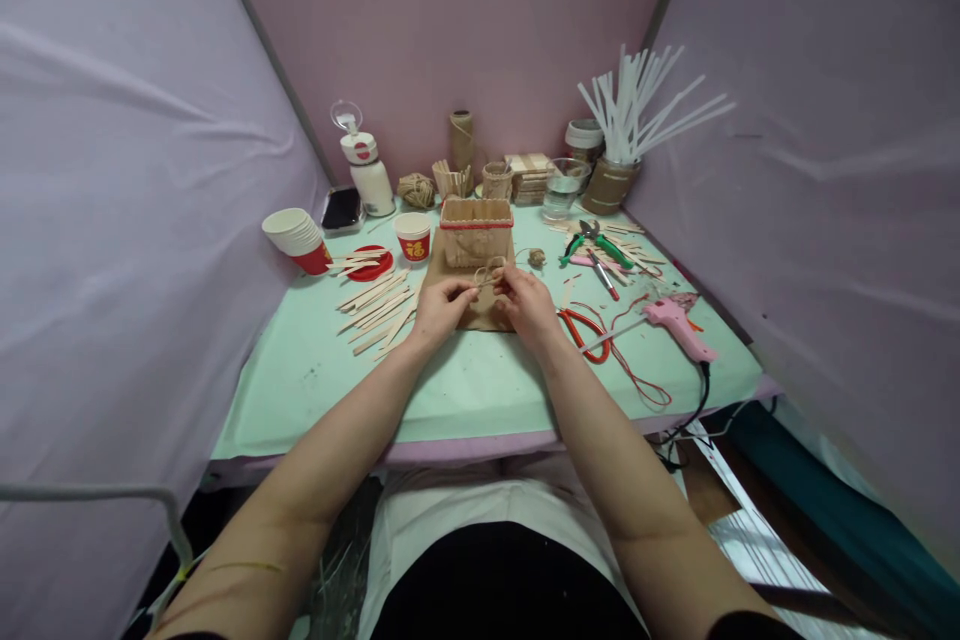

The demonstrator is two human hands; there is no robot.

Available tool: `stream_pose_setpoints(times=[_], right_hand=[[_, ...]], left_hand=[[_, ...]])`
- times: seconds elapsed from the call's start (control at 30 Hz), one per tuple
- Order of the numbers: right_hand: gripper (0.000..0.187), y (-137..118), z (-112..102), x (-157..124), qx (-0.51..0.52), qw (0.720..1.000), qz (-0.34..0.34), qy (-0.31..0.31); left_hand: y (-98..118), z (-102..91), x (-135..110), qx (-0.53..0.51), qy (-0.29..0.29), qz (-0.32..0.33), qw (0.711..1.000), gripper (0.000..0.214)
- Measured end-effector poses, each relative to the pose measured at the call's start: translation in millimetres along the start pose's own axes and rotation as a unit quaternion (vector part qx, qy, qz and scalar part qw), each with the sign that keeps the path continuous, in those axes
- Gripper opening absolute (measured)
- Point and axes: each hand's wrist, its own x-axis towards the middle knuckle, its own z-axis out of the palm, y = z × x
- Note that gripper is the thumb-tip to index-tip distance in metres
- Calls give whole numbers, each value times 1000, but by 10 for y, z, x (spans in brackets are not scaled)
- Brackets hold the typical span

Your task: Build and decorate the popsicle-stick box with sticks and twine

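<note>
Between my two hands a thin length of brown twine (491, 272) makes small loops. My left hand (444, 305) pinches it from the left with thumb and forefinger. From the right, the fingers of my right hand (525, 298) are closed on the same twine. Just beyond them stands a wooden box (475, 242) with a red-trimmed rim, set on a brown board (484, 318). A small ball of twine (536, 258) lies right of the box, apart from my hands. The fingertips partly hide how the loops cross.
Loose wooden sticks (379, 305) and paper cups (412, 238) lie left. On the right are green-handled pliers (598, 242), red-handled scissors (586, 335), red cord (637, 382) and a corded pink glue gun (679, 328). A glass of water (562, 190) stands behind.
</note>
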Motion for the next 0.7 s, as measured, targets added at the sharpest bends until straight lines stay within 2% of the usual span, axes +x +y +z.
stream_pose_setpoints(times=[0.17,0.33,0.43,0.6,0.7], right_hand=[[35,-1,55,-63,-110,991,-76,-9],[42,30,47,-39,-46,997,-63,-17],[31,64,35,-21,-76,994,-73,-29],[18,85,25,-27,-199,970,-143,-4],[18,104,16,-19,-231,960,-156,31]], left_hand=[[37,24,-18,-35,5,-10,999,25],[36,44,-8,-142,-11,-73,987,29],[35,56,-4,-169,-17,-79,982,29],[35,52,-28,-142,-43,-64,987,32],[39,48,-49,-90,-64,-49,993,29]])
